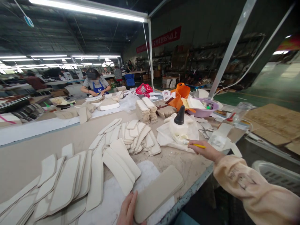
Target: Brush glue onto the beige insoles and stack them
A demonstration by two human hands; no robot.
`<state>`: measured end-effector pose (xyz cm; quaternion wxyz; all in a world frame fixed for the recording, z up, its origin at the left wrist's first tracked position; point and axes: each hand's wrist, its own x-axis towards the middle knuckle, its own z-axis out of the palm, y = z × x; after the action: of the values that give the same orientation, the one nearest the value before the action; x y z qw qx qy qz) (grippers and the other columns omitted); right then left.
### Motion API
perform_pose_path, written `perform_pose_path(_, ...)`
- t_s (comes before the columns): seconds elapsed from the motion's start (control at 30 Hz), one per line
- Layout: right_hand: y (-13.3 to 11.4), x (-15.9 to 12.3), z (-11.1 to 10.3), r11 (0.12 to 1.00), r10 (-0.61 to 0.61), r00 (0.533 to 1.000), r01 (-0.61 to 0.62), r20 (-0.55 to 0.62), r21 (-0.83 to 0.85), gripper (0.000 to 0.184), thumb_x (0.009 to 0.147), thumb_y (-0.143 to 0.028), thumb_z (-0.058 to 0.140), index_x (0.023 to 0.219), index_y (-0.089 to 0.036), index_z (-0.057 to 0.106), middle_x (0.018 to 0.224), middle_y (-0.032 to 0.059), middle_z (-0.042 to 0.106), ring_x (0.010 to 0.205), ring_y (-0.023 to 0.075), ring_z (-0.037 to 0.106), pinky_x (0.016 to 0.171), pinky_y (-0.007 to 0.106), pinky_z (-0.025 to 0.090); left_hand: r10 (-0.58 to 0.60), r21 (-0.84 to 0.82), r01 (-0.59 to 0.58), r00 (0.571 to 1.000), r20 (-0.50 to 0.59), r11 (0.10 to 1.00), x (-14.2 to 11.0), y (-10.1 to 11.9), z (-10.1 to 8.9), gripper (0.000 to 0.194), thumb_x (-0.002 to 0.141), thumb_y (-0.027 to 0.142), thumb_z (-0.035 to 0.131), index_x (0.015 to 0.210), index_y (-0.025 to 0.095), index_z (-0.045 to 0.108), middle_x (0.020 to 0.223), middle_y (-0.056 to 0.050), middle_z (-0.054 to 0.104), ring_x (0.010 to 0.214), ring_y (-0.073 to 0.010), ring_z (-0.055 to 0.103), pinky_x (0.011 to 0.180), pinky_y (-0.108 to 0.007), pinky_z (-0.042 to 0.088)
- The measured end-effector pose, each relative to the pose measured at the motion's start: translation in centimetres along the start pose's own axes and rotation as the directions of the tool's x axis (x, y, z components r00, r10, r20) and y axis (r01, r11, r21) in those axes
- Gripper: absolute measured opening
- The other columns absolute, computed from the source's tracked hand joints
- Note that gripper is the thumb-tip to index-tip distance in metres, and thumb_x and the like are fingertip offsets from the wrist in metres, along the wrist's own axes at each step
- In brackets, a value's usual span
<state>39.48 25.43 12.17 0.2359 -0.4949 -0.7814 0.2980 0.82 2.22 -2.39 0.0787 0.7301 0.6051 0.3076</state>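
At the bottom edge, my left hand (128, 210) holds the near left corner of a small stack of beige rounded panels (159, 190), fingers along its side and thumb at its end. My right hand (205, 149) grips a yellow-handled brush (199, 146). The brush's far end points into an opening low in a white container (178, 128) with a black cone-shaped top (179, 116); its tip is hidden. White cloth or sheeting (164, 132) lies beneath the container. Left of my hands, curved cream panels (122, 168) overlap in fanned rows (64, 182).
Stacked panels (142, 111) stand behind the fanned ones. A purple basin (203, 107), orange cloth (180, 95), scissors (206, 132) and a clear jar (242, 112) are at right. A co-worker (96, 82) sits across the table. The worn table edge (194, 190) runs beneath my right arm.
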Motion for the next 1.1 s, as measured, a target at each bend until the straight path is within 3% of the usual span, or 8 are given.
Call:
perform_pose_path(0.1,-1.1,-2.3,0.2,0.948,0.137,0.981,-0.090,-0.136,0.305,0.032,0.084,-0.051,0.056,0.088,-0.020,0.066,0.054,-0.0016,0.050,0.051,0.0135,0.046,0.051,0.027,0.036,-0.056,-0.048,0.059,0.996,0.070,0.997,0.2,1.8,-2.0,0.086,0.076,0.021,0.061,0.150,0.025,0.016,0.141,-0.015,0.043,0.130,-0.0315,0.044,0.104,-0.050,0.044)
perform_pose_path(0.23,-3.6,-6.5,4.0,0.687,0.258,0.946,-0.039,-0.194,0.726,0.034,0.088,-0.052,0.050,0.099,-0.023,0.063,0.051,-0.0020,0.046,0.046,0.0130,0.041,0.047,0.028,0.029,-0.087,-0.102,0.101,0.987,0.133,0.990,0.5,3.0,-3.2,0.090,0.073,0.024,0.064,0.149,0.018,0.017,0.145,-0.017,0.038,0.135,-0.0323,0.035,0.110,-0.052,0.035)
perform_pose_path(0.37,-8.4,-10.9,10.4,0.409,0.325,0.945,-0.180,0.042,0.895,0.038,0.091,-0.057,0.043,0.098,-0.023,0.060,0.045,-0.0047,0.041,0.042,0.0105,0.035,0.046,0.026,0.027,-0.130,-0.106,0.147,0.979,0.155,0.983,0.3,2.8,-3.2,0.089,0.074,0.025,0.064,0.149,0.018,0.017,0.145,-0.017,0.039,0.135,-0.0321,0.036,0.111,-0.054,0.033)
perform_pose_path(0.43,-10.8,-11.8,13.5,0.334,0.311,0.938,-0.257,0.151,0.907,0.040,0.091,-0.058,0.042,0.098,-0.021,0.057,0.043,-0.0062,0.041,0.039,0.0089,0.031,0.044,0.024,0.024,-0.137,-0.101,0.153,0.980,0.147,0.983,0.2,2.6,-3.0,0.088,0.074,0.025,0.063,0.149,0.018,0.015,0.144,-0.017,0.040,0.134,-0.0323,0.037,0.110,-0.055,0.033)
perform_pose_path(0.57,-13.8,-11.4,17.5,0.356,0.254,0.925,-0.359,0.281,0.863,0.039,0.090,-0.055,0.045,0.097,-0.018,0.055,0.041,-0.0074,0.043,0.036,0.0069,0.032,0.041,0.022,0.018,-0.136,-0.139,0.152,0.984,0.116,0.979,0.2,2.4,-2.8,0.089,0.074,0.023,0.064,0.148,0.019,0.013,0.140,-0.017,0.044,0.132,-0.0313,0.040,0.108,-0.054,0.036)
perform_pose_path(0.77,-15.1,-9.3,20.5,0.389,0.252,0.893,-0.446,0.372,0.806,0.045,0.086,-0.059,0.048,0.095,-0.016,0.055,0.041,-0.0082,0.046,0.034,0.0063,0.034,0.039,0.020,0.021,-0.139,-0.203,0.155,0.986,0.092,0.967,0.4,2.5,-2.8,0.093,0.072,0.021,0.066,0.148,0.021,0.013,0.136,-0.016,0.048,0.127,-0.0300,0.046,0.104,-0.053,0.039)
perform_pose_path(0.93,-15.0,-8.8,21.8,0.422,0.260,0.882,-0.471,0.394,0.775,0.048,0.082,-0.063,0.051,0.093,-0.017,0.056,0.041,-0.0085,0.048,0.033,0.0068,0.035,0.037,0.019,0.024,-0.142,-0.217,0.159,0.986,0.089,0.963,0.4,2.5,-2.9,0.096,0.070,0.020,0.067,0.148,0.021,0.011,0.133,-0.015,0.049,0.125,-0.0294,0.046,0.105,-0.053,0.039)
perform_pose_path(1.1,-14.5,-8.8,21.5,0.463,0.286,0.882,-0.469,0.374,0.752,0.045,0.082,-0.063,0.050,0.088,-0.018,0.057,0.041,-0.0079,0.048,0.034,0.0068,0.036,0.038,0.019,0.027,-0.142,-0.211,0.162,0.984,0.110,0.964,0.4,2.4,-2.8,0.093,0.073,0.021,0.065,0.148,0.020,0.010,0.133,-0.015,0.048,0.126,-0.0297,0.046,0.105,-0.053,0.038)
